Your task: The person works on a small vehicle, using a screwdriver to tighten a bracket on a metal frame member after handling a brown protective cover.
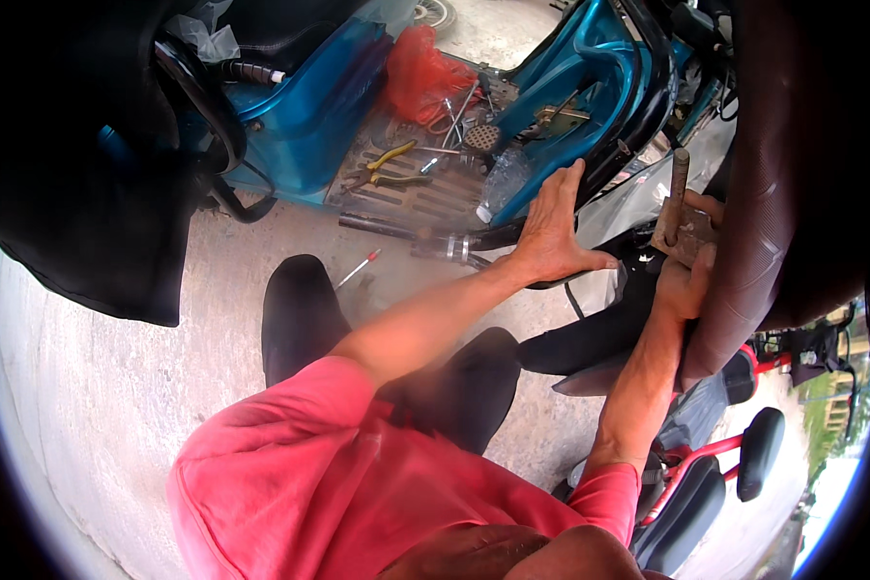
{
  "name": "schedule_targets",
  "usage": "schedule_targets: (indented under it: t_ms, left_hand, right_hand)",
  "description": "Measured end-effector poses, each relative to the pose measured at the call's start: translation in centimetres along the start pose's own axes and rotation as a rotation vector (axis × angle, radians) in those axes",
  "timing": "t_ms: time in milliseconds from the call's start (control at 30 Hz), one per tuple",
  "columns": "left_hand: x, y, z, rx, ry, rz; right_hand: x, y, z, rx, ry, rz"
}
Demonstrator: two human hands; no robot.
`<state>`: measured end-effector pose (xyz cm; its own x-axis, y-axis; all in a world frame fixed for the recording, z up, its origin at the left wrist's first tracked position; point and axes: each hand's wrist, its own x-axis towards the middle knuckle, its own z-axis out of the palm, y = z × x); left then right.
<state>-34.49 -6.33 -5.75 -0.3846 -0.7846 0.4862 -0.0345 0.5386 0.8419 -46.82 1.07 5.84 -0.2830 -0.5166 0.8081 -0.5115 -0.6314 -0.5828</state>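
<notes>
My left hand (553, 227) is spread open against the black tube beside the blue footwell (581, 126) of a scooter, thumb out to the right. Gripped in my right hand (688, 280) is a rusty metal plate (676, 233) with a thick upright pin (681, 169), held beside a padded dark maroon seat (750, 251). On the slotted footboard (358, 194) lie yellow-handled pliers (391, 155), several wrenches and small tools, a crumpled red plastic bag (416, 72) and a clear plastic bottle (504, 184).
A black cover (87, 251) hangs at the left. A red-tipped screwdriver (358, 267) lies on the concrete floor (217, 309). A red-framed vehicle with black pads (761, 449) stands at the lower right. My knees are below my arms.
</notes>
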Motion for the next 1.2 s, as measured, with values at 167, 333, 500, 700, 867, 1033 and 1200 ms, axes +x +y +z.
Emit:
schedule_targets:
  t_ms: [167,333,500,700,867,1033,1200]
  left_hand:
    - [0.2,0.4,-0.1,-0.013,0.023,0.041]
    - [0.0,0.1,0.7,-0.023,0.125,0.089]
    - [0.3,0.2,0.4,-0.022,0.091,0.039]
    - [0.2,0.2,0.0,0.013,0.069,0.051]
    - [0.1,0.1,0.4,-0.009,0.084,0.05]
    - [-0.5,-0.1,0.4,-0.01,0.087,0.043]
    - [-0.6,0.1,0.1,-0.01,0.065,0.025]
  right_hand:
    - [-0.5,-0.2,1.3,-0.076,-0.07,-0.02]
    - [-0.6,0.3,2.1,-0.097,-0.079,-0.043]
    - [0.0,1.6,3.1,-0.095,-0.063,-0.062]
    - [0.5,1.6,3.7,-0.083,-0.053,-0.078]
    - [0.5,1.8,3.5,-0.066,-0.034,-0.095]
    - [0.3,1.6,3.7,-0.054,-0.035,-0.102]
    - [0.4,1.5,3.8,-0.055,-0.035,-0.107]
